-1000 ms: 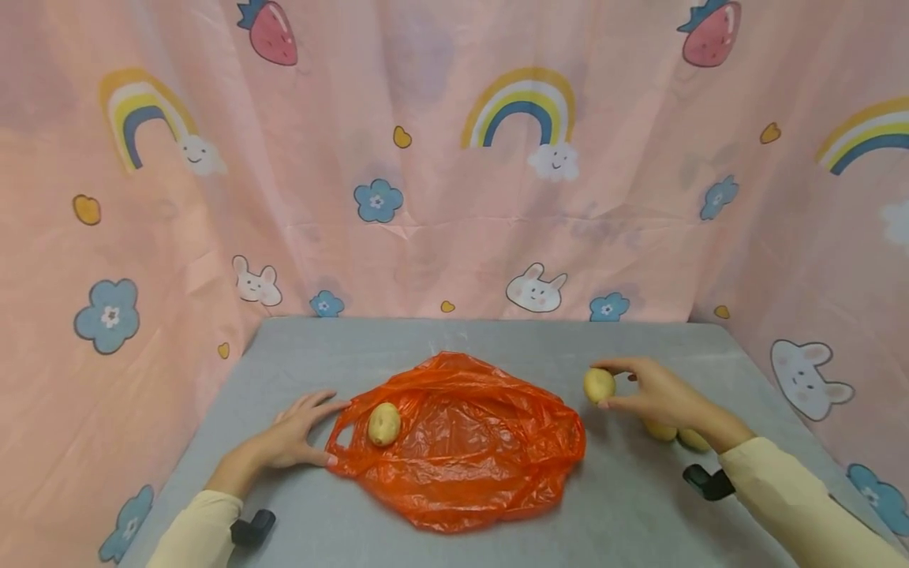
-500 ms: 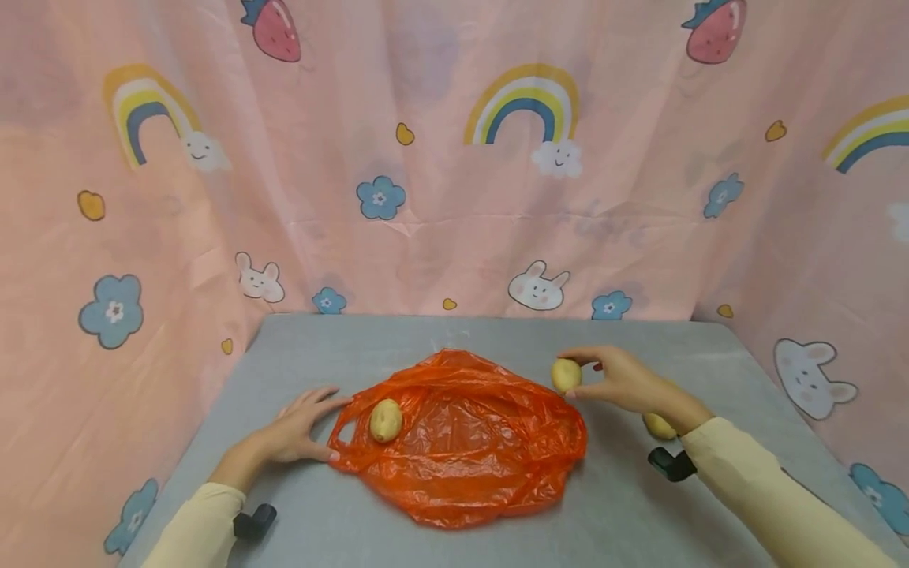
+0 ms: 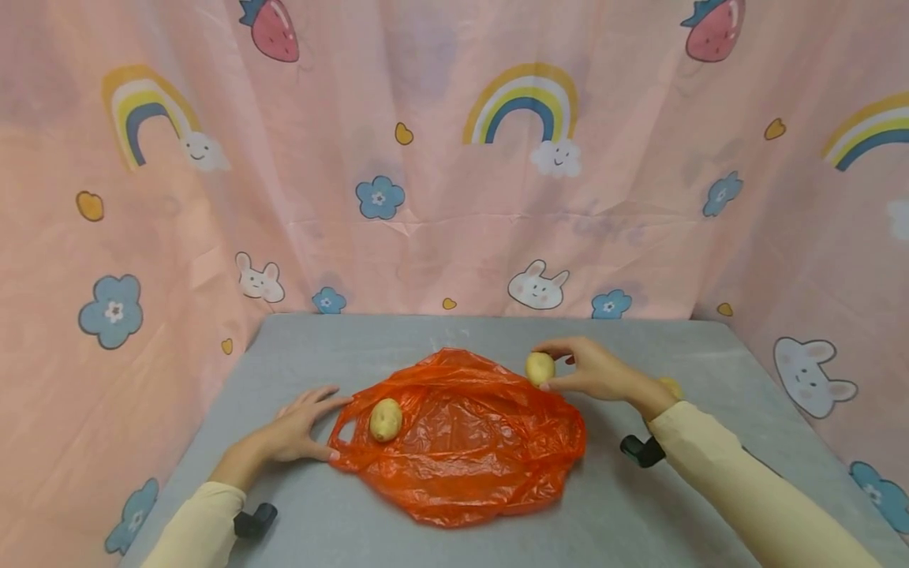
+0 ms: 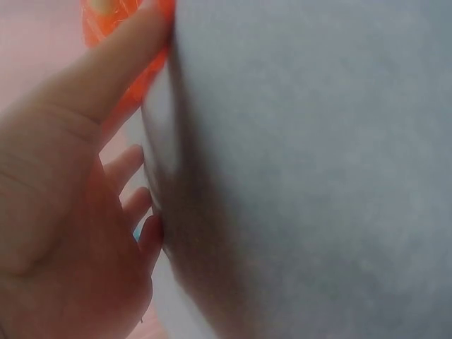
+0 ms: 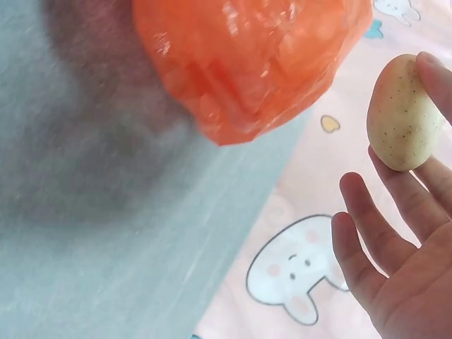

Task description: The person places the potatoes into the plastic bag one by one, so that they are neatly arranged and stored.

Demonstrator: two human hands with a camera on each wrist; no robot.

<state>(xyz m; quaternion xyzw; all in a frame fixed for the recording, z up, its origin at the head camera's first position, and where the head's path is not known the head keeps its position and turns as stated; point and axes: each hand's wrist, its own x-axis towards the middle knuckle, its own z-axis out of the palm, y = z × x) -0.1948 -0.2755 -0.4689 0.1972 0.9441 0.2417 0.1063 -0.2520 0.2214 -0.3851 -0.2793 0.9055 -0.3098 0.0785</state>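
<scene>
While the left hand [image 3: 297, 430] remains at the bag [image 3: 461, 473], the right hand [image 3: 596, 368] has brought the held potato [image 3: 540, 368] leftward over the last second, from desk surface beyond the bag to the bag's far right rim. Bag and second potato [image 3: 386, 420] show no material shift; the latter lies on the film by the left handle.

Finding: the right fingers grasp the held potato between thumb and fingertips, remaining fingers spread; the right wrist view shows it raised and apart from the bag. The left fingers are released and extended – thumb and forefinger touch the bag's left end without gripping. In my judgement the carry is nearly complete, with lowering and letting go outstanding.

Edges: the bag sits mid-desk [image 3: 341, 355], well apart from the left and right edges. Open room runs between it and the far edge, where the curtain [image 3: 312, 252] hangs; the near edge is out of view. Toward the right edge, the third potato [image 3: 671, 386] is partly hidden behind the right wrist – the return path should allow for it. Risk noted: the loose rim could catch a fingertip.
</scene>
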